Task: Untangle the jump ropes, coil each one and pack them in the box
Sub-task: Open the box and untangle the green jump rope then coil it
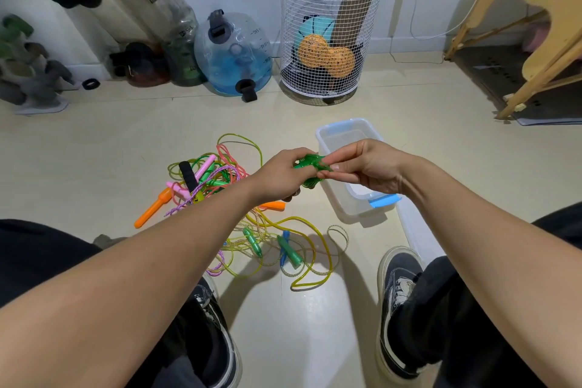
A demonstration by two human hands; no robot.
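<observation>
A small coil of green jump rope (310, 167) is held between both hands, above the left edge of the clear plastic box (330, 135). My left hand (280, 175) grips the coil from the left, and my right hand (368, 165) pinches its right side with fingertips. On the floor to the left lies a tangle of jump ropes (217, 173) with pink, orange and black handles. A second tangle of yellow rope (302, 246) with green and blue handles lies nearer my feet. The box looks empty inside.
The box's lid with a blue clip (385, 199) lies beside the box at right. A white wire basket (327, 38) with balls and a blue water jug (234, 53) stand at the back wall. A wooden stool (535, 41) is at far right. My shoes (396, 309) flank the floor.
</observation>
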